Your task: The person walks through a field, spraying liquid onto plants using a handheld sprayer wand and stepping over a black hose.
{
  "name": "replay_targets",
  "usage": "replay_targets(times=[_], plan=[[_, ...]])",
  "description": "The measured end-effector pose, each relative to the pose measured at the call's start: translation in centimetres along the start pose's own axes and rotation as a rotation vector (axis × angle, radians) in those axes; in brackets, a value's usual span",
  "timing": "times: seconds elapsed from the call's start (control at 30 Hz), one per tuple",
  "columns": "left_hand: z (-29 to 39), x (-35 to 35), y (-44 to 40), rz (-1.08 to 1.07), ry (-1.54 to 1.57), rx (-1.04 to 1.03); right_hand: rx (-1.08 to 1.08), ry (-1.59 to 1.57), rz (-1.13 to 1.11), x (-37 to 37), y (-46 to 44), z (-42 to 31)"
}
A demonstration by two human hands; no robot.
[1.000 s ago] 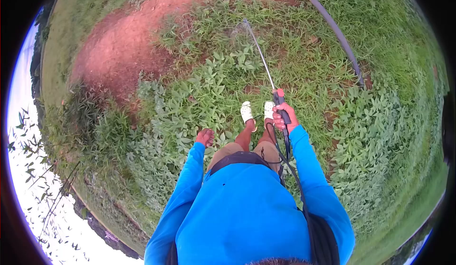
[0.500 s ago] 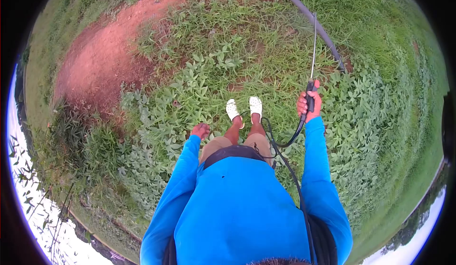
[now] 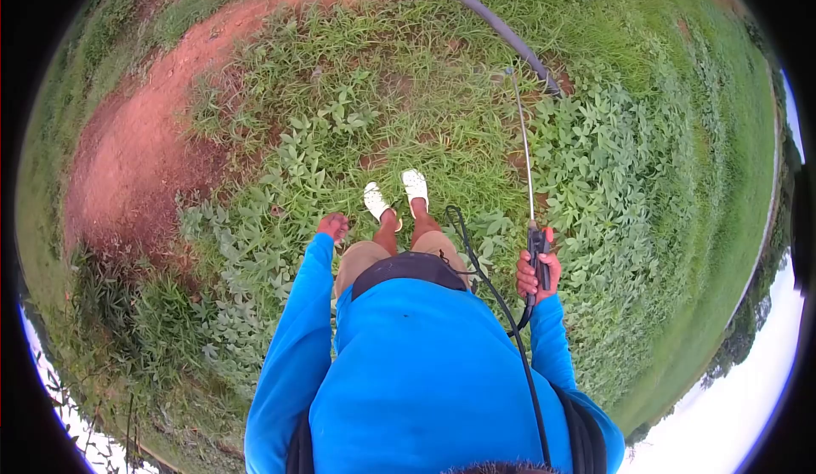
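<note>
My right hand (image 3: 539, 273) is closed around the black handle of a spray wand (image 3: 541, 251), which has a red part near its top. From the handle the thin metal lance (image 3: 525, 142) points forward over the grass, its tip near the end of a thick grey pipe (image 3: 501, 25). A black hose (image 3: 497, 295) loops from the handle's base and passes along my blue shirt (image 3: 416, 372). My left hand (image 3: 334, 227) hangs beside my left thigh with its fingers curled in; I see nothing in it.
Both feet, in white clogs (image 3: 415, 185), stand on low grass and leafy plants. A strip of bare red soil (image 3: 140, 151) runs along the left. Broad-leaved plants (image 3: 612, 176) grow thickly on the right. Darker shrubs (image 3: 127, 321) stand at the lower left.
My right hand has drawn the spray wand back toward my body, and the lance tip has dropped lower in view. The view has shifted, moving the pipe and soil leftward.
</note>
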State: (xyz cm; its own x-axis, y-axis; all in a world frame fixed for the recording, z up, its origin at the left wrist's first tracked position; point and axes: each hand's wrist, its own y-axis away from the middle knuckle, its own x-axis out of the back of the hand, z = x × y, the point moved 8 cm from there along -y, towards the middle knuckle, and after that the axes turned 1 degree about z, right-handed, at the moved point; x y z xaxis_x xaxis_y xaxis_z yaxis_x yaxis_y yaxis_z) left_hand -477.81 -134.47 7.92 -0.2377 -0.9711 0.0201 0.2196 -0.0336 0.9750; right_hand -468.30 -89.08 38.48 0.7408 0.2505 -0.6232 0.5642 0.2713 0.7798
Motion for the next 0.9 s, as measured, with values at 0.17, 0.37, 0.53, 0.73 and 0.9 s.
replay_targets(times=[0.17, 0.37, 0.53, 0.73, 0.9], plan=[[2.8, -1.5, -1.4, -0.034, 0.013, -0.119, 0.255, -0.112, 0.031, 0.8, 1.1, -2.0], [4.8, -2.1, -0.9, -0.057, -0.027, -0.14, 0.367, -0.143, 0.124, 1.0, 0.6, -5.0], [3.8, -0.6, 0.0, 0.036, -0.077, -0.022, 0.303, -0.085, 0.014, -0.6, -3.0, -9.0], [7.6, -1.6, 3.4, 0.11, -0.168, 0.046, 0.155, 0.05, -0.006, -1.9, -3.9, -11.8], [14.5, -2.5, -1.2, 0.15, -0.238, -0.169, 0.062, 0.097, -0.038, -1.8, -3.3, -12.8]])
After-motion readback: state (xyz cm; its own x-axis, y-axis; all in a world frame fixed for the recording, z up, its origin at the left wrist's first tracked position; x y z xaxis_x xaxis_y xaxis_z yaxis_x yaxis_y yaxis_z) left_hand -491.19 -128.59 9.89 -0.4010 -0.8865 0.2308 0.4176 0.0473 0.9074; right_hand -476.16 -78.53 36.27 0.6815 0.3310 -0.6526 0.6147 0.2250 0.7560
